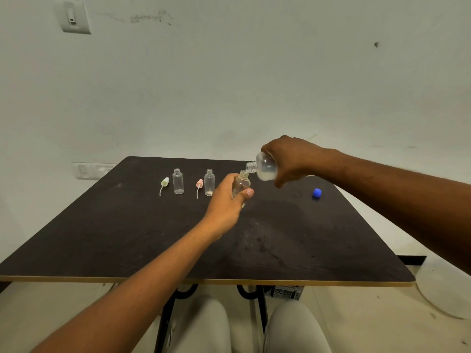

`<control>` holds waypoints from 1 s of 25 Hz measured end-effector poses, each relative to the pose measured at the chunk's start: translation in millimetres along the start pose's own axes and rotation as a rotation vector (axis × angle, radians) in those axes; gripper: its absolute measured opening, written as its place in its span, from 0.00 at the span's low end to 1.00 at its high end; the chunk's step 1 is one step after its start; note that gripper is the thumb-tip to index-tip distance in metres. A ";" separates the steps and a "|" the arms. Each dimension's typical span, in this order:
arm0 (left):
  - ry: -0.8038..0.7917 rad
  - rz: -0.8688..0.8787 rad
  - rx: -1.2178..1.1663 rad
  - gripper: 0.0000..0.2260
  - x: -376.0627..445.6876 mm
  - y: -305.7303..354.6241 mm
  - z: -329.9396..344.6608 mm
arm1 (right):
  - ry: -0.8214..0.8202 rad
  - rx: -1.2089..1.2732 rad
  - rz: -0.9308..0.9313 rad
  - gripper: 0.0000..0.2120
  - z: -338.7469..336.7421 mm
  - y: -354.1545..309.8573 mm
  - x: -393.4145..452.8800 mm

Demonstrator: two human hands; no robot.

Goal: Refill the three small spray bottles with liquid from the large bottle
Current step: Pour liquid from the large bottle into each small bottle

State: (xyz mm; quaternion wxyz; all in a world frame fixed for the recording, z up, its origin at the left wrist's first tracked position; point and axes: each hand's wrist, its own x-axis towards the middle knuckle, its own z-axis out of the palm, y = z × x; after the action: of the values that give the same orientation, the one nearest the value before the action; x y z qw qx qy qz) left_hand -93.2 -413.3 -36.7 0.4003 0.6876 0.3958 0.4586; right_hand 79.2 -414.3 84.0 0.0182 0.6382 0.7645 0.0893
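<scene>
Blue cap (316,193), pink sprayer (199,184), yellow sprayer (165,182), dark table (127,238).

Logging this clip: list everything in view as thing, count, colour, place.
Table: 1, dark brown, centre.
Large bottle: 1, clear, uncapped, tilted, mouth at the held bottle's mouth, right hand.
Held small bottle: 1, clear, left hand.
Standing small bottles: 2, clear, open, far left of table.
Spray tops: 2, yellowish and pink, each left of a standing bottle.
Blue cap: 1, table right.
Wall switches: 2, white, upper left, behind table.
Left hand: fingers around small bottle.
Right hand: gripping large bottle.
</scene>
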 end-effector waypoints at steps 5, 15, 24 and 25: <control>-0.003 0.000 -0.001 0.10 -0.1 0.3 -0.1 | -0.002 -0.004 0.010 0.28 1.9 -0.4 1.3; -0.005 0.005 -0.005 0.10 3.2 -5.5 2.9 | -0.010 -0.008 0.005 0.27 7.6 3.8 4.8; 0.010 0.009 -0.011 0.09 18.4 -18.0 12.0 | 0.007 0.111 0.032 0.27 27.0 19.4 13.7; 0.007 0.010 -0.016 0.10 21.0 -19.1 13.1 | 0.012 0.149 0.034 0.27 31.0 22.3 15.5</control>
State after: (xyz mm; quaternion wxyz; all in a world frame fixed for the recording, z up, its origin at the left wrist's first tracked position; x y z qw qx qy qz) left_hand -78.5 -389.6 -51.0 0.4020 0.6847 0.3903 0.4660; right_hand 102.3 -391.9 58.4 -0.0355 0.6502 0.7581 0.0364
